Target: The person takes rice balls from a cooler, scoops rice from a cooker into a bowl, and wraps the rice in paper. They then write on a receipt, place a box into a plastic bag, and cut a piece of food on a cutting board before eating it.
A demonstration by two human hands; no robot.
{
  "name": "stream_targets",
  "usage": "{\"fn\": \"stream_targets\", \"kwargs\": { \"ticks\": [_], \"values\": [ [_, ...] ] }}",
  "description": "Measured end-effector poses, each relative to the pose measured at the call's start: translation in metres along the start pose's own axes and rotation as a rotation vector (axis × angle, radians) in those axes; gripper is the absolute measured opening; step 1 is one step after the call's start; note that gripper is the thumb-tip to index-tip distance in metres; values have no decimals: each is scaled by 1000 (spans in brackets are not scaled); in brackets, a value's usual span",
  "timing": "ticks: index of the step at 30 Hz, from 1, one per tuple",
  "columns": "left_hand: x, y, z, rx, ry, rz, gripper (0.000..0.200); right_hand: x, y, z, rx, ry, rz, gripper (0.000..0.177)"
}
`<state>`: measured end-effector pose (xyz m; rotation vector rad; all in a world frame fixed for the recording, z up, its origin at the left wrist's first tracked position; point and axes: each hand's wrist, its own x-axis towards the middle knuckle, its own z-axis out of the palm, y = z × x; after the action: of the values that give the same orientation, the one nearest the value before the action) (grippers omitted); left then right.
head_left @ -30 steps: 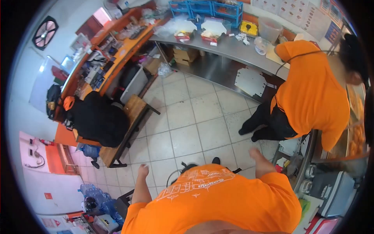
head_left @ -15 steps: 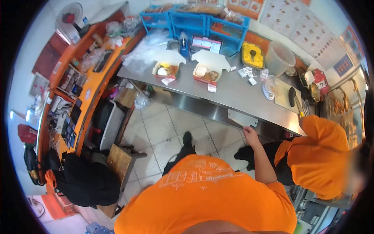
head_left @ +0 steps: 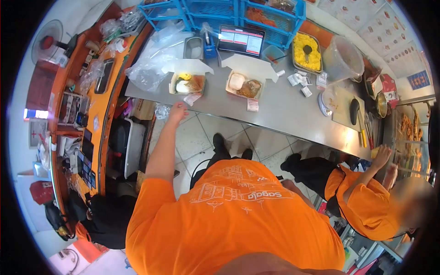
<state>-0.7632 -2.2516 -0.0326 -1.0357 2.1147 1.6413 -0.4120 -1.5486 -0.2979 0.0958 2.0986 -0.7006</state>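
Observation:
My left hand (head_left: pixel 178 112) is at the front edge of the steel counter, just below the left open food box (head_left: pixel 189 86). Its fingers look loosely bent and apart, and I see nothing in them. A small pink-and-white slip (head_left: pixel 192 99) lies at that box's front, close to my fingertips. The box holds white rice, something yellow and a brown piece. To its right, a second open box (head_left: pixel 243 85) contains rice and a brown piece, with another slip (head_left: pixel 252 105) at its front. My right hand (head_left: pixel 288 185) is low by my side, mostly hidden by my shirt; its fingers do not show.
Behind the boxes are a tablet (head_left: pixel 241 40) and blue crates (head_left: pixel 212 16). A tray of yellow food (head_left: pixel 307 51), a clear bucket (head_left: pixel 343 57), a scale (head_left: pixel 325 101) and a cutting board (head_left: pixel 347 112) stand rightward. A co-worker in orange (head_left: pixel 366 206) is at the right.
My left arm has come into view and reaches to the counter's front edge. My right arm has drawn back to my side. The co-worker's hands are now visible. The view has shifted.

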Motion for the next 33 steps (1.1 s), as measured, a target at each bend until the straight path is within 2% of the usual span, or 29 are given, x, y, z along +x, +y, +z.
{"fn": "stream_targets", "kwargs": {
  "ticks": [1, 3, 4, 6, 8, 10, 12, 15, 18, 19, 20, 22, 24, 26, 28, 31, 32, 33],
  "values": [
    [7, -3, 13, 10, -10, -4, 42, -13, 28, 9, -68, -41, 1, 19],
    [27, -7, 37, 15, 111, 19, 52, -52, 19, -10, -121, -147, 141, 19],
    [34, -1, 43, 13, 102, 22, 52, -60, 15, -23, -169, -187, 172, 19],
    [50, -2, 48, 67, 213, 63, 58, -68, 24, -40, -296, -257, 142, 19],
    [81, -13, 41, 26, 237, 6, 55, -63, 34, -56, -520, -319, -25, 20],
    [94, -17, 41, -7, 267, -48, 51, -43, 53, -66, -947, -339, -435, 21],
    [83, -8, 25, -39, 73, -39, 48, -14, 36, -65, 466, 93, 372, 24],
    [83, -15, 14, -5, 66, -31, 45, -27, -134, -131, 910, 388, 619, 23],
    [58, -12, 11, 112, 35, 28, 41, 73, -52, -87, 315, 282, 22, 21],
    [50, -9, 6, 205, 40, 59, 39, 75, -88, -97, 313, 238, 67, 25],
    [53, -12, -1, 206, 44, 47, 39, 75, -153, -118, 310, 186, 114, 29],
    [58, -21, -11, 686, 40, 288, 35, 16, -334, -187, 517, 34, 90, 35],
    [41, -9, -24, 742, -45, 245, 38, 17, -435, -216, 423, -77, -61, 37],
    [61, 5, -36, 807, -162, 206, 40, 35, -568, -257, 459, -72, -330, 35],
    [74, 6, -41, 707, -259, 310, 38, 70, -634, -269, 580, 25, -443, 32],
    [75, 18, -53, 670, -365, 290, 35, 130, -717, -285, 512, 297, -505, 32],
    [82, 23, -53, 684, -412, 274, 35, 151, -740, -297, 480, 383, -493, 32],
    [83, 35, -55, 752, -441, 330, 34, 172, -759, -309, 276, 585, -477, 32]
  ]
}}
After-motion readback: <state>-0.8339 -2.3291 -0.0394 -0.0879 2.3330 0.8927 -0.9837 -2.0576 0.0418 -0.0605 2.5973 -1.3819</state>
